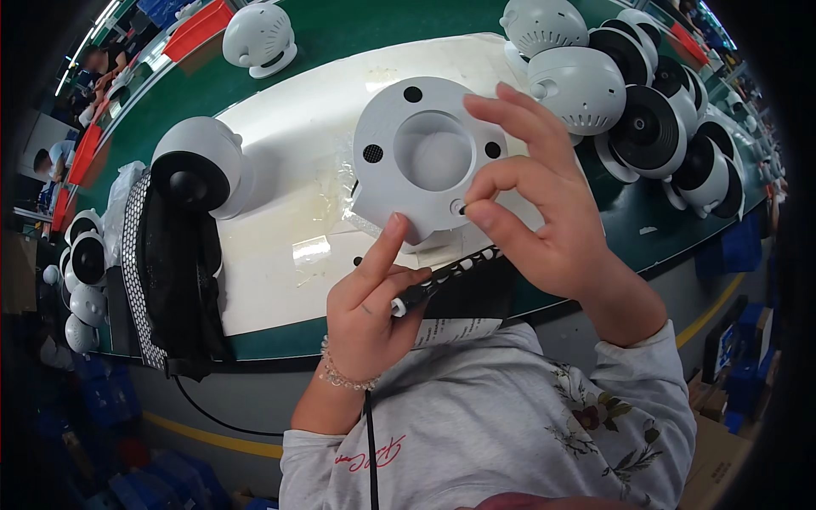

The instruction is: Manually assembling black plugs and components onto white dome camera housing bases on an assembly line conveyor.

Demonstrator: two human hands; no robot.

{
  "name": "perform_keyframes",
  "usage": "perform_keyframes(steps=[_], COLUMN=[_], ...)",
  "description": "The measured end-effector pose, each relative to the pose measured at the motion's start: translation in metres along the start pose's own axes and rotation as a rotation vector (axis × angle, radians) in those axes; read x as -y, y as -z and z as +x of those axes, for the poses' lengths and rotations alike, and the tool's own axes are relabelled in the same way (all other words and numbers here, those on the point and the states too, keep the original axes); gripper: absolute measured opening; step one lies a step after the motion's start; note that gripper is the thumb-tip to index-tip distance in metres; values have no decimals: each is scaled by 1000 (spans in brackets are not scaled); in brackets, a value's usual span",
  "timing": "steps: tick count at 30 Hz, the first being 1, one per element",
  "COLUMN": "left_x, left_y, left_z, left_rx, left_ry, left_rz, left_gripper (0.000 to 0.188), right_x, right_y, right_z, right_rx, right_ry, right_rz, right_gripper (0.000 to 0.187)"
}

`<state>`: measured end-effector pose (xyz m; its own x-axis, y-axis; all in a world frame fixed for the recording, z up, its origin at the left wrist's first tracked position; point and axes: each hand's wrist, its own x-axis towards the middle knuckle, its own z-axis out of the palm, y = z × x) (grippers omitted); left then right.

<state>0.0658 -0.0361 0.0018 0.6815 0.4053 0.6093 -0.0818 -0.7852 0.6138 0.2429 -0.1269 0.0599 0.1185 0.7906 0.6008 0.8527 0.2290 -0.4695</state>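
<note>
White base (412, 202) is facing up mid-frame.
Right hand (548, 195) is pinching a dark piece (463, 210), left hand (367, 314) holding spotted strip (463, 267); careful centring seems wise.

A mat (263, 293) lies on the bench (357, 30), with a ring (382, 183) over its middle; one camera (200, 153) sits left of the ring, a cluster of cameras (642, 127) right.

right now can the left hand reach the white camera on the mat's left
Probably yes: mostly bare mat lies between the left hand and the white camera, though the hand holds a patterned rod.
</note>
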Motion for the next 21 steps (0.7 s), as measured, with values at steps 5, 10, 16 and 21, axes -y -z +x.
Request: perform_keyframes(steps=[5, 10, 16, 21], left_x=[6, 4, 6, 8], left_y=[-1, -4, -1, 13], left_z=[-2, -2, -2, -6], left_rx=[36, -16, 18, 100], left_ry=[-29, 44, 30, 63], left_rz=[30, -25, -21, -133], left_gripper=[33, 26, 27, 27], right_x=[-2, 3, 4, -25], right_y=[-3, -1, 20, 7], right_z=[0, -16, 21, 73], right_rx=[70, -36, 65, 103], right_ry=[-54, 281, 159, 239], right_rz=[64, -600, -466, -310], right_gripper=[6, 15, 29, 34])
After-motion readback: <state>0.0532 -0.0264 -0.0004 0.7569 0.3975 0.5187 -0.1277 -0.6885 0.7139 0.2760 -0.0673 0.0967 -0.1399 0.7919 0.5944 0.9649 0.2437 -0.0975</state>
